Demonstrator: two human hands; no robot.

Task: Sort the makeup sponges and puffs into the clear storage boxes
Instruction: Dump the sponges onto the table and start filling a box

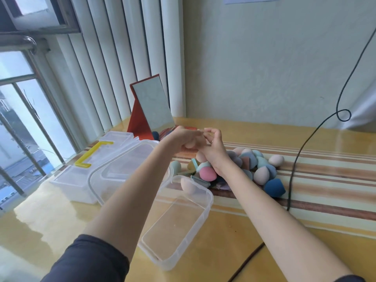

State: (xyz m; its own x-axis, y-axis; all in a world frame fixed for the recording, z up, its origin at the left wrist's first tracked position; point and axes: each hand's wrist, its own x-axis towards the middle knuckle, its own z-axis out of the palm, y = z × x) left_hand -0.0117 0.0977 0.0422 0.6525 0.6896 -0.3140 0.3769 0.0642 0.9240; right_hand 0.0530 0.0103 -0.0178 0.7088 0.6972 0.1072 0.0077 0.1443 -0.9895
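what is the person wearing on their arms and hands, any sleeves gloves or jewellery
Both forearms are bare. Dark sleeves are pushed up near the elbows: the left sleeve shows broadly, the right sleeve only at the frame's bottom edge. No gloves. The right hand seems to have a thin ring; the left hand shows none.

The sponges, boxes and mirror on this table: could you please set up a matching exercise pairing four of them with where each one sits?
Things:
1. pale pink sponge
2. dark blue sponge
3. mirror
4. yellow handle

Places:
A. on the lid of the far-left box
B. inside the near open clear box
C. standing at the back by the blinds
D. at the near right edge of the sponge pile

Pairs: 1-B, 2-D, 3-C, 4-A
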